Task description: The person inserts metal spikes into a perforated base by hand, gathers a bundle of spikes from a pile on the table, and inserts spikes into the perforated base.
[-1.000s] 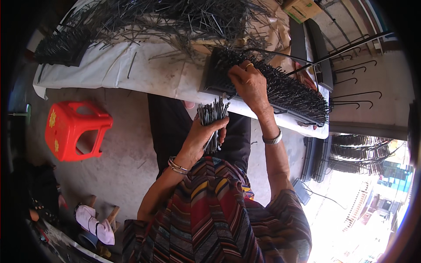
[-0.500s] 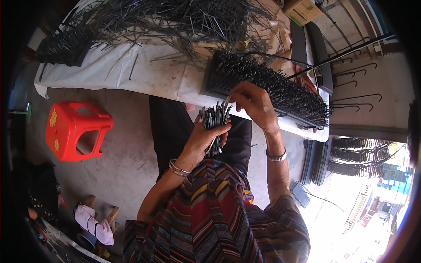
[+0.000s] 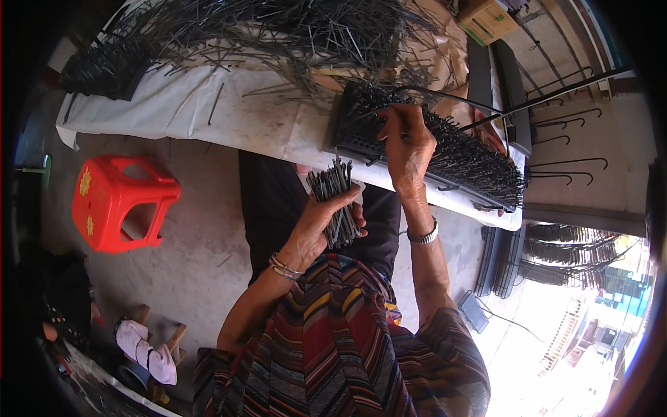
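My left hand is closed around a bundle of thin dark metal rods, whose ends stick out above and below the fist, over my lap. Ahead and to the right, my right hand is over the near left part of a long black perforated rack. Its thumb and fingertips are pinched together; what they hold is too small to make out. Dark rods stand close together in the rack's holes, leaving bare holes at its left end.
A heap of loose rods covers the far side of the white-sheeted table. Another filled rack stands at the far left. A red stool is on the floor at left. Hooked rods hang at right, near a cardboard box.
My right hand has moved from beside the top of the bundle, forward and up to the rack. My left hand still grips the bundle, nearly in place.
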The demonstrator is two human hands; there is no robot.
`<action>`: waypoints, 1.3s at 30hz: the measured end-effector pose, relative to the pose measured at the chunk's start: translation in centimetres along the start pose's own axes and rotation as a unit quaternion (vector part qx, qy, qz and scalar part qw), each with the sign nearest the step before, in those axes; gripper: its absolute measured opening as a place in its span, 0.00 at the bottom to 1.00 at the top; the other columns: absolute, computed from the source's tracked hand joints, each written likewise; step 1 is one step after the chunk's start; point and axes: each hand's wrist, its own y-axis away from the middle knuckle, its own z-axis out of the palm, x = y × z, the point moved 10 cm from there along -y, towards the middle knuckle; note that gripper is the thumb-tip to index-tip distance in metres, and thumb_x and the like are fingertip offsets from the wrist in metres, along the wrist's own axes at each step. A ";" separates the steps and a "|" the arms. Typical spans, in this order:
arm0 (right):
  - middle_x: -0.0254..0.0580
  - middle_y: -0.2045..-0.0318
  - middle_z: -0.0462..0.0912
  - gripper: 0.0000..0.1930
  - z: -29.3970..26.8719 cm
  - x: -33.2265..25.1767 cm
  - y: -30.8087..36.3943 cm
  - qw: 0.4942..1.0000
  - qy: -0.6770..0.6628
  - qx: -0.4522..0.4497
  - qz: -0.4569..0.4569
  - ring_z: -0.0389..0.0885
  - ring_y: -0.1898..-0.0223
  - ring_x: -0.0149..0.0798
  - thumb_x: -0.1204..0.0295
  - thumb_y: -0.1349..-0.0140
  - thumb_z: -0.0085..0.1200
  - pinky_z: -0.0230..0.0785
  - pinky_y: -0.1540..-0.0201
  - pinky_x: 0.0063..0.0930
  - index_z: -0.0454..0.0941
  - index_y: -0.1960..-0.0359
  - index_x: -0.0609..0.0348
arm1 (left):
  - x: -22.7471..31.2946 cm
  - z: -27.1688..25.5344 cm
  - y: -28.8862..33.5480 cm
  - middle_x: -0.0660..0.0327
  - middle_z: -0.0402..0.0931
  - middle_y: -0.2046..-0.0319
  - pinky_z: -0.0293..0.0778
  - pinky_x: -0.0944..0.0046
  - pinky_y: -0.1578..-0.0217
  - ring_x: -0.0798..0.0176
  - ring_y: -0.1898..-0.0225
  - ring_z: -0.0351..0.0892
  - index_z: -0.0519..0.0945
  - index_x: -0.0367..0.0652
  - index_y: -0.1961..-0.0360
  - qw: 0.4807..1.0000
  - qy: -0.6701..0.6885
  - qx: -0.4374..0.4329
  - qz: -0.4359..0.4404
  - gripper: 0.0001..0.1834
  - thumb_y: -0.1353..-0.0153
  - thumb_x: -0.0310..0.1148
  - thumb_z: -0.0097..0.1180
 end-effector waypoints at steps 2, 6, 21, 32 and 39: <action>0.34 0.76 0.83 0.02 0.5 -0.2 -0.1 1.000 0.024 -0.013 -0.007 0.77 0.78 0.22 0.80 0.37 0.52 0.66 0.76 0.17 0.76 0.65 0.62 | 0.3 -0.1 0.0 0.60 0.76 0.79 0.81 0.59 0.78 0.62 0.79 0.79 0.77 0.41 0.65 1.000 0.016 -0.009 0.018 0.09 0.40 0.34 0.62; 0.35 0.74 0.84 0.01 0.6 -0.7 -0.3 0.999 0.037 -0.014 -0.026 0.78 0.79 0.22 0.79 0.37 0.52 0.67 0.76 0.17 0.76 0.65 0.62 | 0.3 -0.6 0.1 0.62 0.75 0.80 0.78 0.62 0.80 0.65 0.80 0.77 0.77 0.42 0.66 1.000 0.011 0.003 0.020 0.08 0.40 0.34 0.61; 0.35 0.65 0.76 0.04 4.0 -1.3 0.3 0.944 0.261 -0.041 -0.195 0.73 0.64 0.43 0.71 0.46 0.61 0.64 0.62 0.37 0.79 0.69 0.49 | 0.6 -0.5 0.6 0.63 0.73 0.83 0.73 0.68 0.80 0.68 0.82 0.74 0.79 0.39 0.65 0.997 -0.066 0.007 0.051 0.10 0.39 0.35 0.60; 0.38 0.68 0.77 0.08 2.7 -1.9 2.0 0.973 0.089 -0.207 -0.039 0.76 0.69 0.41 0.68 0.45 0.61 0.69 0.65 0.32 0.83 0.63 0.54 | 1.9 -0.1 1.1 0.63 0.74 0.84 0.70 0.70 0.82 0.69 0.83 0.73 0.79 0.38 0.70 0.987 -0.115 0.025 0.106 0.09 0.41 0.33 0.62; 0.39 0.71 0.81 0.06 3.5 0.4 3.4 0.944 -0.030 -0.325 0.054 0.79 0.69 0.28 0.73 0.39 0.56 0.69 0.67 0.23 0.80 0.64 0.63 | 1.2 0.3 1.0 0.63 0.75 0.81 0.70 0.71 0.79 0.69 0.80 0.75 0.79 0.38 0.61 0.987 -0.130 0.026 0.091 0.11 0.41 0.33 0.63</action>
